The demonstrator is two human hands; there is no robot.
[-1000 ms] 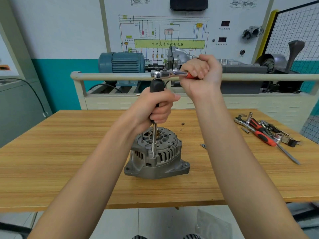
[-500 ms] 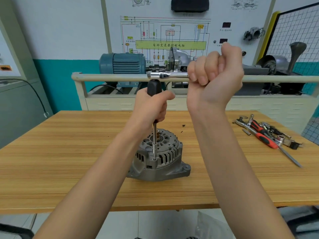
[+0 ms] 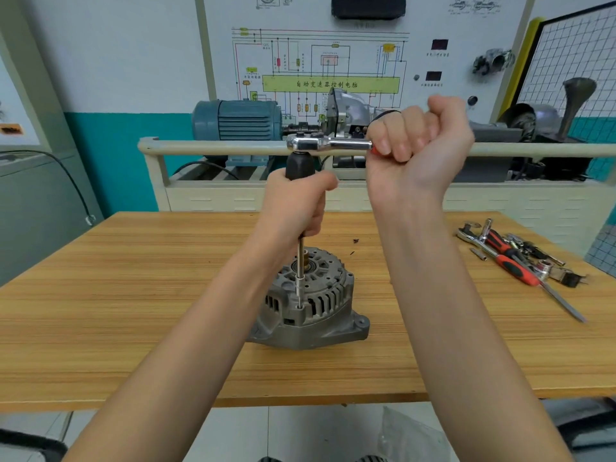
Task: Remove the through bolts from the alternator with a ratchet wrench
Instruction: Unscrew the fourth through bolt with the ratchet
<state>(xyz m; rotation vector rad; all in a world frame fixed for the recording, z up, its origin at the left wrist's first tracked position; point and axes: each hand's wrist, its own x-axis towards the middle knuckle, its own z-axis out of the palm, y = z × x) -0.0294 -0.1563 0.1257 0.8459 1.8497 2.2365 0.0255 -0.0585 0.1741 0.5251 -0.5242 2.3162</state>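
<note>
Alternator (image 3: 308, 305) standing on the wooden table (image 3: 133, 295), near its middle, pulley end up. Extension (image 3: 300, 261) rising straight from a through bolt (image 3: 299, 306) at the near rim of the housing, long axis vertical. Left hand (image 3: 298, 205) wrapped round the black grip of that shaft, directly above the bolt, steadying it. Ratchet (image 3: 328, 144) seated on top, handle lying level and pointing right, at a right angle to the shaft. Right hand (image 3: 418, 141) fisted round the red end of the handle, palm turned toward the camera, farther from the bolt than the left. Socket apparently seated on the bolt head, though too small here to be sure how far the bolt has backed out. Next swing, by judgement, a level arc about the upright shaft; any tilt of the left hand likely to rock the socket off. Spare tools (image 3: 513, 261) lying well apart at the right of the table.
</note>
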